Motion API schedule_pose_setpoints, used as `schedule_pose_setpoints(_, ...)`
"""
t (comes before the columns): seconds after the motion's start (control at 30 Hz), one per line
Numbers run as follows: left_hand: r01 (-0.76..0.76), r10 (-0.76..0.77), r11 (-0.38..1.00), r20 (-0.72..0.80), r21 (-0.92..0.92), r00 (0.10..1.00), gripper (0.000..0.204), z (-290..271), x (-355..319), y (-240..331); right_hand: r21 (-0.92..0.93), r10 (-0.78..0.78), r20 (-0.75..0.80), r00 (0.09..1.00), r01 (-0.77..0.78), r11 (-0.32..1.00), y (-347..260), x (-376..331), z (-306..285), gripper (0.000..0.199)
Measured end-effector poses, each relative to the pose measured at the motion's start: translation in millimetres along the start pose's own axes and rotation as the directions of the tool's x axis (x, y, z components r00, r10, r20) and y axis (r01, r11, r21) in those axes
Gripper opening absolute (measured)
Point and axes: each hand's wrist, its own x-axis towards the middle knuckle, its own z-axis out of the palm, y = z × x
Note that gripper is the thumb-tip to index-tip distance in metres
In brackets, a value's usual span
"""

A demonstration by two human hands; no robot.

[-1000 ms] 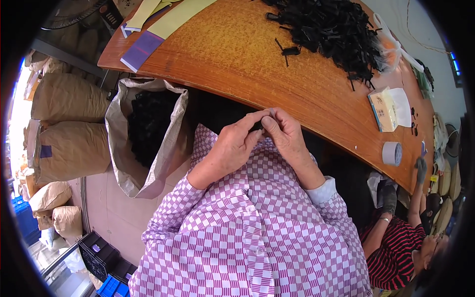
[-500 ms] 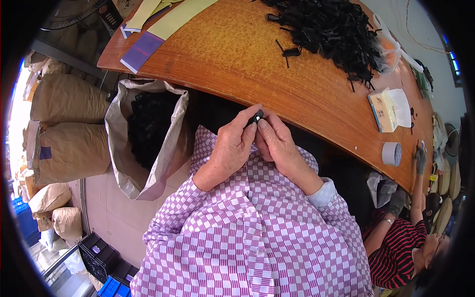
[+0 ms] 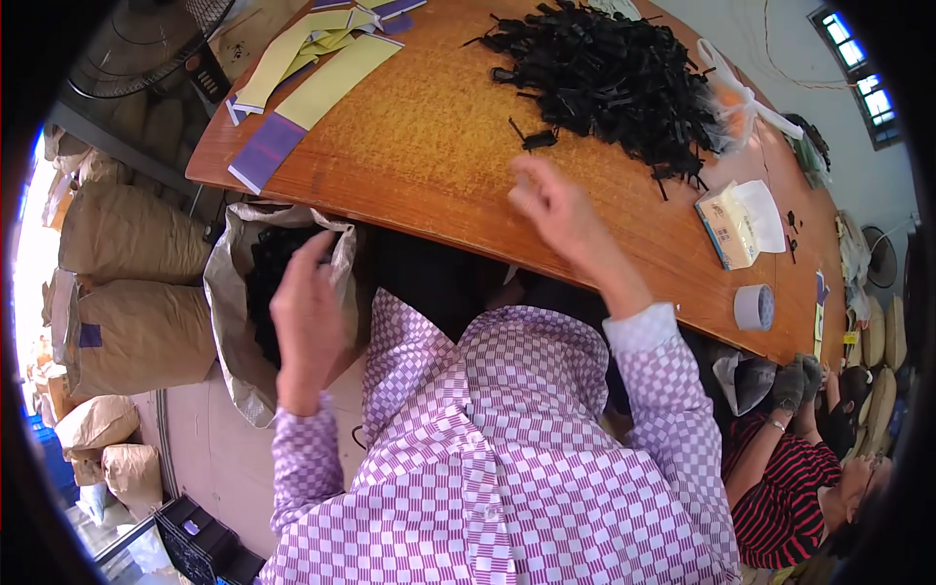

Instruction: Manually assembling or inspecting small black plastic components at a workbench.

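Observation:
Over the mouth of a white woven sack [image 3: 222,322] hangs my left hand [image 3: 307,312], blurred, its fingers stretched and nothing visible in them. Black pieces [image 3: 268,258] fill the inside of that sack. My right hand [image 3: 554,207] reaches over the near edge of the wooden table [image 3: 409,185], fingers apart and smeared by motion, holding nothing I can see. Just beyond its fingertips lies a single small black piece with thin strap-like ends [image 3: 536,138]. Behind it spreads a large heap of similar black pieces [image 3: 614,78].
Yellow and purple strips [image 3: 331,83] lie at the table's far left. To the right are a tissue pack [image 3: 726,229], a tape roll [image 3: 753,307] and a clear plastic bag [image 3: 731,107]. Brown sacks [image 3: 136,327] stand at left. A gloved co-worker [image 3: 790,478] sits at right.
My hands were together at the table edge with a small black piece between the fingers. They have parted: left to the woven sack, right out over the table. The piece is out of them.

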Motion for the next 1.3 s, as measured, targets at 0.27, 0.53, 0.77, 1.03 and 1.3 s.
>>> schedule_pose_setpoints(0.27, 0.082, -0.067, 0.989, 0.129, -0.119, 0.989, 0.041, 0.6, 16.3, 9.6, -0.598, -0.107, 0.044, 0.993, 0.112, 0.793, 46.8, 48.4, -36.2, 0.034)
schedule_pose_setpoints(0.53, 0.648, 0.055, 0.409, 0.726, -0.643, 0.685, 0.05, 77.2, 37.4, 26.8, -0.259, -0.42, 0.144, 0.896, 0.444, 0.858, -18.4, 0.9, -17.1, 0.027)
schedule_pose_setpoints(0.77, 0.853, 0.333, 0.034, 0.81, -0.521, 0.482, 0.05, 92.6, 23.2, 16.5, -0.255, -0.533, 0.32, 0.783, 0.613, 0.748, -50.4, -23.9, -17.5, 0.028)
schedule_pose_setpoints(1.03, 0.81, 0.225, -0.041, 0.785, -0.584, 0.577, 0.04, 90.5, -0.6, 24.9, 0.031, -0.36, 0.095, 0.928, 0.359, 0.933, -54.3, -50.1, -4.0, 0.021)
schedule_pose_setpoints(1.3, 0.44, 0.004, 0.652, 0.584, -0.617, 0.812, 0.036, 96.1, -13.0, 38.9, 0.342, 0.091, 0.214, 0.973, -0.162, 0.926, -56.7, -67.4, 18.5, 0.017)
